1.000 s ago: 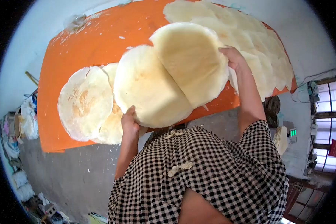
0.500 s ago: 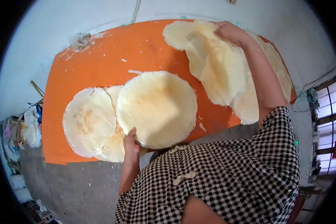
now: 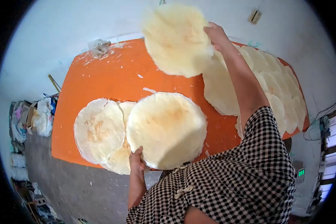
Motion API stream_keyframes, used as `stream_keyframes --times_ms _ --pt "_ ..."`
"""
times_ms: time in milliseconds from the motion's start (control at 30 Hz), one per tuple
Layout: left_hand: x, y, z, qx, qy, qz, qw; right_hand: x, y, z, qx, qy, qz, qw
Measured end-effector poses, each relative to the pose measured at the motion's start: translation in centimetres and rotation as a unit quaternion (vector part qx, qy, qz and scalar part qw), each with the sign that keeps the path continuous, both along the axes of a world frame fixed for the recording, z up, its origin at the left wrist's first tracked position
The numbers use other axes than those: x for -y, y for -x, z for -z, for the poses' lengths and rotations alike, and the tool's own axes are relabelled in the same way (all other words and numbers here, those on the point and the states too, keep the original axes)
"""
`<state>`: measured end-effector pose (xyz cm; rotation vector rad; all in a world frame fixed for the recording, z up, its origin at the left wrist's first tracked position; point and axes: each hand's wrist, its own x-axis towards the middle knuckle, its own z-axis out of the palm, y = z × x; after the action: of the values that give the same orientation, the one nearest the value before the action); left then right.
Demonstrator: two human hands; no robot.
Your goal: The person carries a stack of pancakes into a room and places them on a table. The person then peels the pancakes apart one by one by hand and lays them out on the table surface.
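Observation:
My right hand (image 3: 216, 36) pinches the edge of a thin, round, pale flatbread (image 3: 177, 42), held up over the back of the orange table (image 3: 108, 76) and slightly blurred. My left hand (image 3: 137, 160) has its thumb on top of the near left edge of a stack of flatbreads (image 3: 166, 128), fingers hidden beneath. Left of that stack lies a browned flatbread (image 3: 99, 128), partly over another flatbread (image 3: 117, 162). Under my right forearm, a large flatbread (image 3: 220, 87) lies beside many overlapping flatbreads (image 3: 276, 84) covering the table's right end.
A crumpled clear plastic bag (image 3: 99, 47) sits at the back left corner among white crumbs. White wall rises behind the table. Boxes and bags (image 3: 41, 115) stand on the grey floor (image 3: 67, 186) at the left. A window (image 3: 330, 149) is at the far right.
My right hand has lifted a flatbread up and left from the right side, and it now hangs spread out instead of folded. My left hand stays at the stack's edge. The view has shifted.

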<state>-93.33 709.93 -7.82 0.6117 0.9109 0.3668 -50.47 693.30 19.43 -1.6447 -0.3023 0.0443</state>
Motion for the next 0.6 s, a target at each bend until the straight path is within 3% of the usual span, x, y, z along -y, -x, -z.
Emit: stream_keyframes --times_ms 133,233,300,433,533,600 --pt "-0.5 1.1 0.8 -0.031 -0.007 -0.011 0.999 -1.0 -3.3 0.0 0.181 0.205 -0.060 0.960" --pt "-1.6 1.2 2.4 -0.011 -0.016 -0.013 1.000 -2.2 -0.8 -1.9 0.319 0.372 -0.022 0.872" --pt "-2.4 1.0 4.3 -0.006 -0.003 -0.003 1.000 -2.7 2.9 -1.4 0.403 0.372 -0.025 0.836" --pt "-1.8 2.3 4.9 -0.004 -0.013 0.003 1.000 -3.2 14.8 6.5 0.488 0.451 -0.060 0.744" --pt "-1.9 2.0 5.6 0.039 0.012 0.012 0.999 -3.5 25.2 15.4 0.402 0.440 -0.232 0.769" --pt "-2.0 1.6 5.6 0.079 0.038 0.030 0.996 -3.8 29.7 21.7 0.355 0.439 -0.351 0.747"
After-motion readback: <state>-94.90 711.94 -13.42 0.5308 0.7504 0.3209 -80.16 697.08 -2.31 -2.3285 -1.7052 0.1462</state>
